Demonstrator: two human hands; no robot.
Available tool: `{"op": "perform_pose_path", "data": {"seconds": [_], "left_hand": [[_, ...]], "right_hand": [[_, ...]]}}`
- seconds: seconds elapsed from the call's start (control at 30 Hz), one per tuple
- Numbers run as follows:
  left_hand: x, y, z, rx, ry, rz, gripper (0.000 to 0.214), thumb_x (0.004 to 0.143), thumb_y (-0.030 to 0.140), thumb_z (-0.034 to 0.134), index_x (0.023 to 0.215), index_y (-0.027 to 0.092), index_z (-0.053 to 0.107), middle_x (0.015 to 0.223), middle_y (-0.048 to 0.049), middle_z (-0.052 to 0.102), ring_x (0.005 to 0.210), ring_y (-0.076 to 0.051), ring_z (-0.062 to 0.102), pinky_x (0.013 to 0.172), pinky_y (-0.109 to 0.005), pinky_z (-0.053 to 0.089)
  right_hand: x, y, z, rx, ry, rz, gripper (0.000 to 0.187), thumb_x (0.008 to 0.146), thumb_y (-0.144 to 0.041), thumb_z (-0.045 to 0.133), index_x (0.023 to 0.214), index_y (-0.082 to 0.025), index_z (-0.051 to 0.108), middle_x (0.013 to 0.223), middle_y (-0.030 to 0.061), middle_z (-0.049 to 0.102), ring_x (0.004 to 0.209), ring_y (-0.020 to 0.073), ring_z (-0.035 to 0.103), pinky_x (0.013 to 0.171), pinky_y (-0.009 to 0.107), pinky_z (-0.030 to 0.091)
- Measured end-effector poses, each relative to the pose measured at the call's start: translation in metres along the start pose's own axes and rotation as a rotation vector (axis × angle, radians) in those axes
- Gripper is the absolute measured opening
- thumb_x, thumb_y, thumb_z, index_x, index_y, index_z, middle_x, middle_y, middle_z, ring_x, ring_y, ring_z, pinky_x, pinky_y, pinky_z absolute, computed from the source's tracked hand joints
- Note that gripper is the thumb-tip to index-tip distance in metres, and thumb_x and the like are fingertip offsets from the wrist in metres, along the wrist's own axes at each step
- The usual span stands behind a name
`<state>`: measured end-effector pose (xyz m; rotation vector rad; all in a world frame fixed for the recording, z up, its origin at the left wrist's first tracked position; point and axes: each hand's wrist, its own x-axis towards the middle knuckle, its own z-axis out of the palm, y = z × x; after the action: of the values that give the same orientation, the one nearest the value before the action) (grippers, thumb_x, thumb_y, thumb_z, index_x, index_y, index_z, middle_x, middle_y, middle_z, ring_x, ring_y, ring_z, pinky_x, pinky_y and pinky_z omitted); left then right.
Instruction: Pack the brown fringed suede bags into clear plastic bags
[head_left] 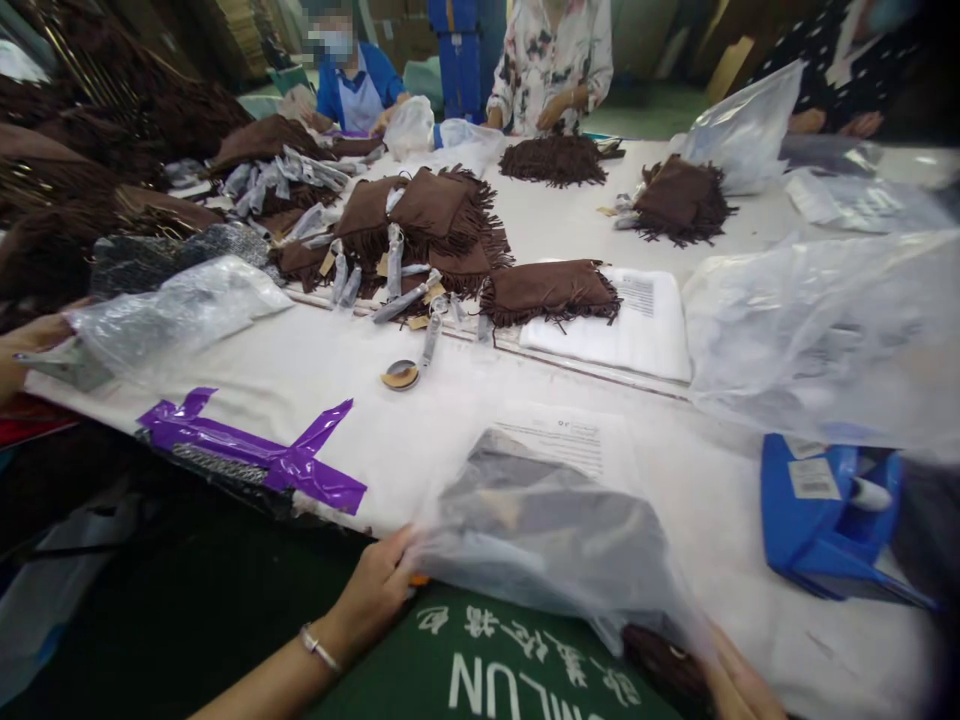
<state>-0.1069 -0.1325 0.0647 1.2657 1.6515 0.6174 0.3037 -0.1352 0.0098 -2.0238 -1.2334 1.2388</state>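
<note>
A clear plastic bag (555, 530) is stretched above the near table edge, between my two hands. My left hand (386, 575) is closed on the bag's left end, fingers pinched together. At the lower right my right hand (739, 670), blurred, is closed at the bag's other end; its fingertips are hidden. A dark brown item (664, 660) shows beside it, partly behind the plastic; I cannot tell whether it is inside. Under the bag, a printed sheet (577, 440) lies on the white table (420, 450).
Brown fringed pouches (442, 215) with wrapped tags are heaped beyond. A blue tape dispenser (814, 510) stands right, a large plastic bag (832, 330) behind it. Purple tape (255, 445) marks the front edge; a round metal piece (400, 375) lies mid-table. Another person's hand (34, 345) is at left; co-workers stand opposite.
</note>
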Motion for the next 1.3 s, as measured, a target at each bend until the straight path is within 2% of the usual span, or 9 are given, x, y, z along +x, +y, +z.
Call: {"op": "perform_pose_path", "data": {"seconds": [0.07, 0.27, 0.43, 0.53, 0.63, 0.8, 0.97, 1.13, 1.3], "left_hand": [[0.014, 0.032, -0.010, -0.033, 0.092, 0.089, 0.031, 0.087, 0.037, 0.046, 0.106, 0.020, 0.065, 0.105, -0.0040, 0.068, 0.098, -0.022, 0.062, 0.086, -0.028, 0.049], [0.071, 0.138, -0.037, -0.340, 0.287, 0.381, 0.033, 0.084, 0.039, 0.053, 0.100, 0.013, 0.065, 0.087, -0.0053, 0.070, 0.070, -0.019, 0.068, 0.066, -0.030, 0.057], [0.101, 0.194, -0.054, -0.373, 0.313, 0.554, 0.036, 0.082, 0.039, 0.054, 0.100, 0.009, 0.064, 0.082, -0.0053, 0.069, 0.068, -0.019, 0.068, 0.062, -0.030, 0.059], [0.090, 0.181, -0.059, -0.238, 0.464, 0.585, 0.033, 0.083, 0.038, 0.055, 0.101, 0.013, 0.066, 0.091, -0.0047, 0.070, 0.074, -0.018, 0.068, 0.066, -0.026, 0.058], [0.069, 0.127, -0.049, -0.109, 0.528, 0.479, 0.031, 0.082, 0.038, 0.057, 0.101, 0.016, 0.066, 0.089, -0.0025, 0.070, 0.081, -0.018, 0.067, 0.075, -0.025, 0.055], [0.042, 0.024, 0.003, -0.311, 0.252, -0.067, 0.038, 0.083, 0.046, 0.052, 0.099, 0.012, 0.060, 0.075, -0.0059, 0.071, 0.064, -0.020, 0.068, 0.063, -0.030, 0.056], [0.035, -0.006, 0.050, -0.420, -0.038, -0.353, 0.054, 0.080, 0.062, 0.043, 0.081, 0.010, 0.058, 0.073, -0.0121, 0.069, 0.052, -0.017, 0.064, 0.044, -0.023, 0.047], [0.050, 0.040, 0.095, 0.026, -0.421, -0.029, 0.051, 0.084, 0.059, 0.041, 0.087, 0.013, 0.064, 0.055, -0.0015, 0.062, 0.037, -0.011, 0.050, 0.039, -0.020, 0.035], [0.073, 0.086, 0.160, 0.542, -0.345, 0.629, 0.032, 0.089, 0.038, 0.044, 0.107, 0.020, 0.064, 0.083, -0.0100, 0.069, 0.072, -0.021, 0.064, 0.072, -0.030, 0.047]], "right_hand": [[0.009, -0.048, -0.023, 0.070, -0.034, -0.016, 0.062, 0.069, -0.059, 0.058, 0.120, -0.023, 0.059, 0.122, 0.0060, 0.060, 0.114, 0.0327, 0.053, 0.094, 0.041, 0.048], [0.039, -0.189, -0.082, 0.223, 0.139, -0.180, 0.063, 0.075, -0.047, 0.055, 0.132, -0.022, 0.049, 0.071, 0.0118, 0.070, 0.058, 0.0289, 0.067, 0.054, 0.041, 0.055], [0.068, -0.248, -0.095, 0.257, 0.175, -0.363, 0.048, 0.084, -0.025, 0.042, 0.130, -0.015, 0.050, 0.063, 0.0109, 0.069, 0.055, 0.0243, 0.066, 0.053, 0.037, 0.051], [0.060, -0.229, -0.083, 0.282, 0.223, -0.453, 0.048, 0.085, -0.030, 0.044, 0.130, -0.017, 0.050, 0.064, 0.0082, 0.069, 0.057, 0.0236, 0.066, 0.053, 0.036, 0.053], [0.044, -0.168, -0.050, 0.290, 0.130, -0.385, 0.053, 0.085, -0.039, 0.045, 0.133, -0.018, 0.046, 0.071, 0.0083, 0.070, 0.060, 0.0231, 0.067, 0.056, 0.036, 0.055], [0.030, -0.061, 0.021, 0.305, -0.111, -0.197, 0.063, 0.085, -0.046, 0.040, 0.140, -0.014, 0.035, 0.077, 0.0060, 0.071, 0.065, 0.0212, 0.067, 0.063, 0.034, 0.055], [0.029, -0.030, 0.042, 0.166, -0.013, -0.196, 0.066, 0.082, -0.047, 0.044, 0.140, -0.018, 0.034, 0.063, -0.0033, 0.065, 0.054, 0.0175, 0.063, 0.060, 0.030, 0.052], [0.035, -0.031, 0.030, -0.094, 0.069, -0.268, 0.057, 0.083, -0.041, 0.045, 0.136, -0.022, 0.042, 0.054, -0.0054, 0.059, 0.042, 0.0156, 0.055, 0.049, 0.026, 0.045], [0.036, -0.019, 0.034, -0.274, 0.165, -0.362, 0.051, 0.086, -0.031, 0.031, 0.136, -0.026, 0.043, 0.089, 0.0024, 0.070, 0.066, 0.0210, 0.064, 0.065, 0.031, 0.048]]}}
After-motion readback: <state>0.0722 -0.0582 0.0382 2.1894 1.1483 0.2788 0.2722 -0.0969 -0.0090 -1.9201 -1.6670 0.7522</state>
